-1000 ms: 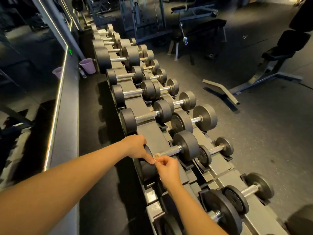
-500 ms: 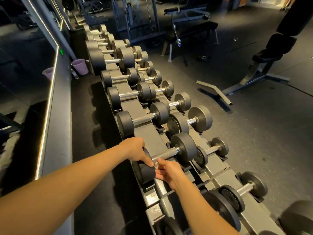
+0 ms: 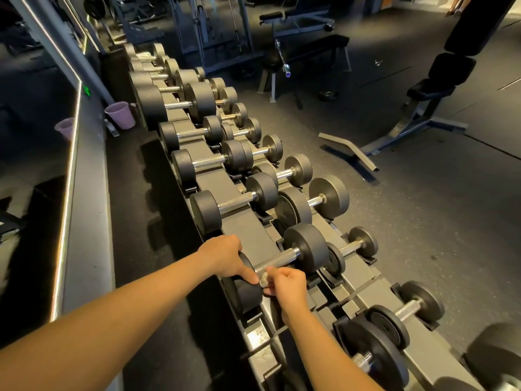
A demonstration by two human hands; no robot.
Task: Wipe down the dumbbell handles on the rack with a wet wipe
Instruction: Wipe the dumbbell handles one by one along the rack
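Purple bucket (image 3: pixel 120 114) sits on the floor (image 3: pixel 423 221) right by the mirror (image 3: pixel 36 136). Further out there's an incline bench (image 3: pixel 451 69), a flat bench (image 3: pixel 315 46), a cable machine (image 3: pixel 208 24), and a small plate (image 3: pixel 328 94) lying loose near the flat one.

A single wide-angle camera worn on the person's head looks forward and down along the long grey steel dumbbell rack (image 3: pixel 248 235), which runs from the lower right corner away to the upper left. The rack's near end lies close under the lens; its far end looks small. The left hand (image 3: pixel 225 255) and right hand (image 3: pixel 289 283) sit just below centre, and the dark speckled rubber floor (image 3: pixel 423 221) fills the right side.
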